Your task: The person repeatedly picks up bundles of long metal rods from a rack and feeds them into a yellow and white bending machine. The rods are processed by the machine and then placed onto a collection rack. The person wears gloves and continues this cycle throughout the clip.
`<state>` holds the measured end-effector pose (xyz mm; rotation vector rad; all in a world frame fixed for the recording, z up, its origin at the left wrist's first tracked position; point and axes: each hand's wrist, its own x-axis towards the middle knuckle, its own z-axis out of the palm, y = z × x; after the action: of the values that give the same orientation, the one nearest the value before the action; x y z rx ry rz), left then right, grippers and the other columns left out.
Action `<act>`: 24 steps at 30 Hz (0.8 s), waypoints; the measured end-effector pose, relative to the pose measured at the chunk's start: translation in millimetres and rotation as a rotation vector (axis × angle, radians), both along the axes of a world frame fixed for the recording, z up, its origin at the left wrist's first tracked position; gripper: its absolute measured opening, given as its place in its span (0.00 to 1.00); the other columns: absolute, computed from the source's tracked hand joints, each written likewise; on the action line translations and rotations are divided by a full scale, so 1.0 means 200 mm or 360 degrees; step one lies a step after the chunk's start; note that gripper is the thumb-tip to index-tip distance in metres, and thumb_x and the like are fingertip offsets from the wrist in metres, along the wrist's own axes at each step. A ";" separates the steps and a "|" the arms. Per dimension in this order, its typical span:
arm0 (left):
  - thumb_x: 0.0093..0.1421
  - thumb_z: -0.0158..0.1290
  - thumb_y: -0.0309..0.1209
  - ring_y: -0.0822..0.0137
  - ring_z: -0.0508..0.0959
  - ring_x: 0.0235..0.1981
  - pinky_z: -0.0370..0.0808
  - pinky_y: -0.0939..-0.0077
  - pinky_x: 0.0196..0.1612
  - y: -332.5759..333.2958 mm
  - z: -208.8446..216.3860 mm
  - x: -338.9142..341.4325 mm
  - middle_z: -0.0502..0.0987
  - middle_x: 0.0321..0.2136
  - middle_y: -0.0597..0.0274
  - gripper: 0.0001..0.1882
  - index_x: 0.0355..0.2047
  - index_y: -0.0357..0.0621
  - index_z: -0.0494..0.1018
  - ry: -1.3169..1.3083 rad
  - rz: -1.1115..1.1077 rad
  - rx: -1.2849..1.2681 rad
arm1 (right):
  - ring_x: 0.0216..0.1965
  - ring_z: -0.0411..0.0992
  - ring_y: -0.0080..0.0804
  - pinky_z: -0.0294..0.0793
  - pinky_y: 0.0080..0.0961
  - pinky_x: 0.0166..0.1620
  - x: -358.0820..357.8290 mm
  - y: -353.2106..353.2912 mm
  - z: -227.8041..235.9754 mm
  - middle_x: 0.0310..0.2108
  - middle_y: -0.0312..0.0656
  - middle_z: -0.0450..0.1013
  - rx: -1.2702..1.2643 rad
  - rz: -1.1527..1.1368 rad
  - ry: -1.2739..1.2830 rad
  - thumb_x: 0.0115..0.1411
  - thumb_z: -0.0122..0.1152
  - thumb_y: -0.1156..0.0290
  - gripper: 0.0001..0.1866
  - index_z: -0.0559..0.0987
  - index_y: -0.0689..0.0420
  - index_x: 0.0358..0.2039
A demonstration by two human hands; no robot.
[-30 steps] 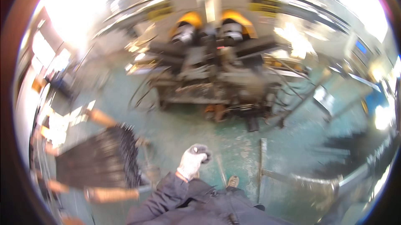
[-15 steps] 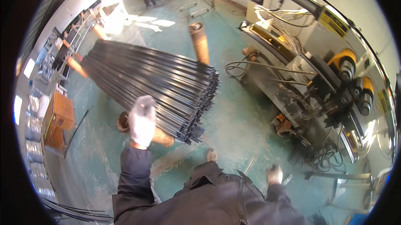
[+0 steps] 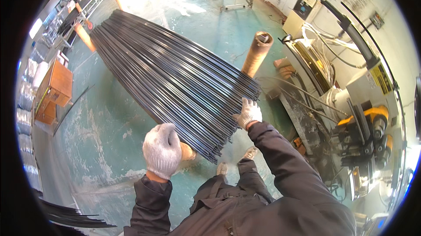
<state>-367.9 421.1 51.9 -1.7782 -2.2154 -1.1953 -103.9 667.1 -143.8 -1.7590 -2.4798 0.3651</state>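
Observation:
A wide stack of long thin black rods lies in front of me, fanned out toward its near end. My right hand, in a white knit glove, is at the near right ends of the rods, fingers apart and touching or just over them. Beside the near left corner of the stack is my left hand, also gloved. Its fingers are curled into a loose fist, and I see nothing in them. A brown tube shows partly behind this hand, under the rods.
A brown upright tube stands at the stack's far right side. Along the right is a machine with yellow-and-black parts, hoses and cables. A wooden cabinet stands at left, and more black rods lie at lower left.
My right hand has come up from beside my body to the rod ends. My left hand has dropped nearer to me, off the stack's edge. The view has shifted closer to the stack.

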 end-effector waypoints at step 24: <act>0.61 0.60 0.19 0.42 0.84 0.39 0.79 0.49 0.48 0.14 0.06 0.04 0.84 0.36 0.49 0.08 0.41 0.40 0.81 -0.0097 0.0434 -0.0244 | 0.53 0.87 0.55 0.87 0.48 0.58 -0.33 0.54 -0.04 0.47 0.52 0.89 -0.0492 0.0619 -0.0452 0.62 0.76 0.55 0.19 0.92 0.53 0.47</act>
<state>-360.5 448.8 63.4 -1.4374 -2.5439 -1.0615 -170.8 775.4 -152.7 -1.4955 -3.1260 0.5899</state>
